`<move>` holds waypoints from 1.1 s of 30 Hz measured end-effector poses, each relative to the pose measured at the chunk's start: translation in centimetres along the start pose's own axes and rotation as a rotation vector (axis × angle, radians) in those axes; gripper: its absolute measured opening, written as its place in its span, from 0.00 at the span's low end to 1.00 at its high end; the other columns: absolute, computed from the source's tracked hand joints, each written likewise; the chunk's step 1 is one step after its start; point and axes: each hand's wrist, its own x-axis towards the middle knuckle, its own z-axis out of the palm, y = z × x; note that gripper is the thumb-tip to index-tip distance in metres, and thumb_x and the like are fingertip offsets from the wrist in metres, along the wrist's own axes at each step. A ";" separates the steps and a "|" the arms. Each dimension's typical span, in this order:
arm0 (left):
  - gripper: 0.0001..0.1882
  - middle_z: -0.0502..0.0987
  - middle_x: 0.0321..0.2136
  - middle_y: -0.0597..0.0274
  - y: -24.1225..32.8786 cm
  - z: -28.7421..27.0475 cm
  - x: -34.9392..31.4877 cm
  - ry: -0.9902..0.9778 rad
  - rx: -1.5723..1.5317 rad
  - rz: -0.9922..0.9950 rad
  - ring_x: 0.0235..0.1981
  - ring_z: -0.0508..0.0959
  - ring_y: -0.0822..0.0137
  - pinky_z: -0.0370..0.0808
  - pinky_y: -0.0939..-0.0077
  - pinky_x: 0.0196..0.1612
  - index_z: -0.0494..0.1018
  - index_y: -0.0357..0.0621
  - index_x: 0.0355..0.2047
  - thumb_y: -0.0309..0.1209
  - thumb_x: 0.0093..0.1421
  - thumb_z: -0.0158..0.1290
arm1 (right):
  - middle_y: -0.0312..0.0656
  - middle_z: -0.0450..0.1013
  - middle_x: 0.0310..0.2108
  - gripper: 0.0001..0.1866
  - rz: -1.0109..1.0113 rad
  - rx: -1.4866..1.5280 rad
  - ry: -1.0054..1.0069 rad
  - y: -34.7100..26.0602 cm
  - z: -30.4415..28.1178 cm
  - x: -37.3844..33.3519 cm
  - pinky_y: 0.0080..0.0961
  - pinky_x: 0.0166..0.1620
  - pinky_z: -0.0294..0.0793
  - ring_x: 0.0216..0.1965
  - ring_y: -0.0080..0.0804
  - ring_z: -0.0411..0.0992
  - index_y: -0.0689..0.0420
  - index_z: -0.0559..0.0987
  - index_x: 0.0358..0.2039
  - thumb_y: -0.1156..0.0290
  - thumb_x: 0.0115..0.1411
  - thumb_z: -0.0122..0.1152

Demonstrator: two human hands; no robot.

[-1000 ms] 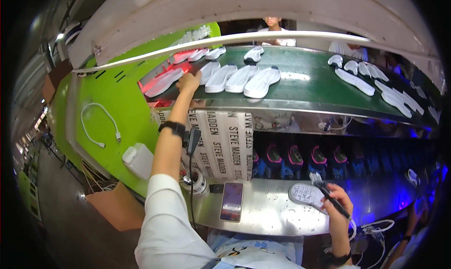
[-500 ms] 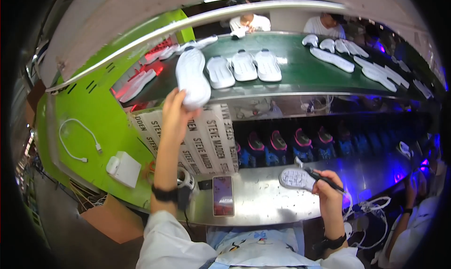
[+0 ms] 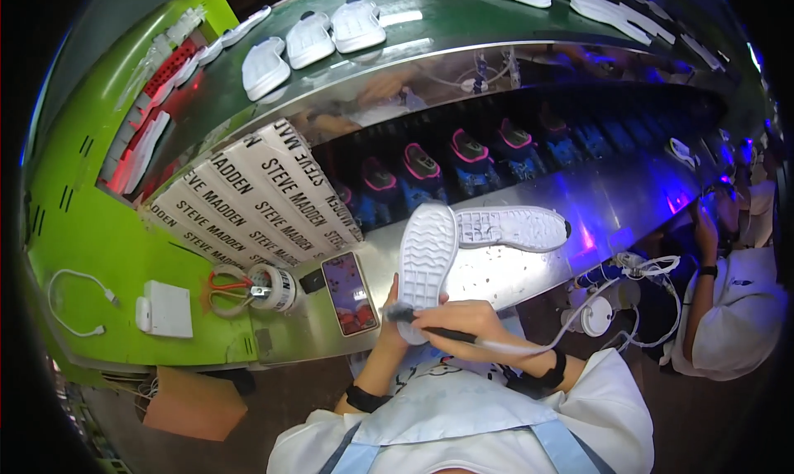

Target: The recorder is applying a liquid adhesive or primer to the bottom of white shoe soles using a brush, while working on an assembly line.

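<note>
A white shoe sole point(image 3: 430, 246) stands nearly on end in my left hand point(image 3: 391, 317), its ridged tread side facing up. My left fingers wrap round the end nearest me. Gripped in my right hand point(image 3: 463, 318) is a slim black-handled tool point(image 3: 451, 334) with a white tube trailing from its back end. The tool's dark head is at the lower part of the sole, blurred, so its exact kind is unclear. Just beyond the held sole, a second white sole point(image 3: 513, 228) lies tread side up on the metal bench point(image 3: 496, 275).
Left of my hands are a phone point(image 3: 349, 292), tape rolls point(image 3: 273, 289), orange-handled scissors point(image 3: 229, 285) and a striped box point(image 3: 256, 197). Several soles rest on the green conveyor point(image 3: 422, 19). Blue shoes with pink collars point(image 3: 422, 164) stand behind the bench. A co-worker point(image 3: 740, 313) sits at right.
My left hand has brought the sole from the conveyor down in front of me. My right hand has moved left with the tool to meet it. The view has shifted too.
</note>
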 end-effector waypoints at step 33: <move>0.35 0.56 0.60 0.44 0.9 3.3 4.4 -0.032 0.084 0.014 0.59 0.59 0.46 0.55 0.50 0.60 0.50 0.42 0.62 0.49 0.59 0.35 | 0.44 0.76 0.36 0.12 0.282 0.073 0.035 0.5 -5.6 1.6 0.24 0.45 0.71 0.39 0.28 0.73 0.61 0.81 0.35 0.79 0.47 0.63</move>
